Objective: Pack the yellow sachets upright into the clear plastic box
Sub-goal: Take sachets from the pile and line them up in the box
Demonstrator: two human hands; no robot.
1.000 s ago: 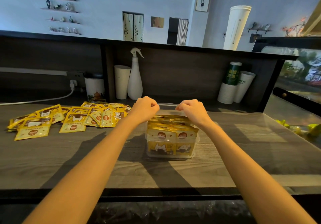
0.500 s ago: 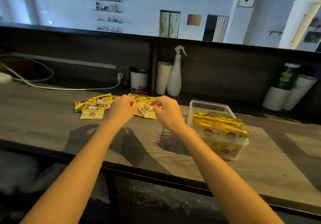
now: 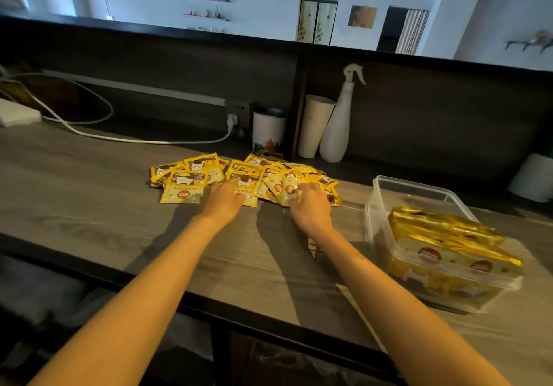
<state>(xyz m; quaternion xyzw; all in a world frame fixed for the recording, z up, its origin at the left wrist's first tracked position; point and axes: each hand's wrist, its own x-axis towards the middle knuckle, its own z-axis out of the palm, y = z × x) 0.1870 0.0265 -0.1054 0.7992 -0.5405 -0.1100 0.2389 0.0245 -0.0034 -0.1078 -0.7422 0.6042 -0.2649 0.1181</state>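
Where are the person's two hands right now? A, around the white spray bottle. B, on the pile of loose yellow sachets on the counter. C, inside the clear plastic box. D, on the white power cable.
B: the left hand and the right hand both lie on the near edge of the loose yellow sachets, with the clear plastic box off to their right.
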